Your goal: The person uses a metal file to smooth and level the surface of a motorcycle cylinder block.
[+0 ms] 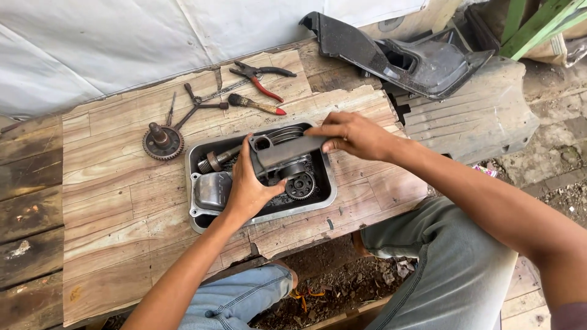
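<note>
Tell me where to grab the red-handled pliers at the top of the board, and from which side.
Grip the pliers by the two handles, coming from the right. They lie flat with the handles spread rightward and nothing beside them; the jaw end points left toward the metal tools.

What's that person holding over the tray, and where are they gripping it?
A grey metal engine part, held by both ends: left hand around its ringed end, right hand pinching the other end, above the metal tray.
</note>
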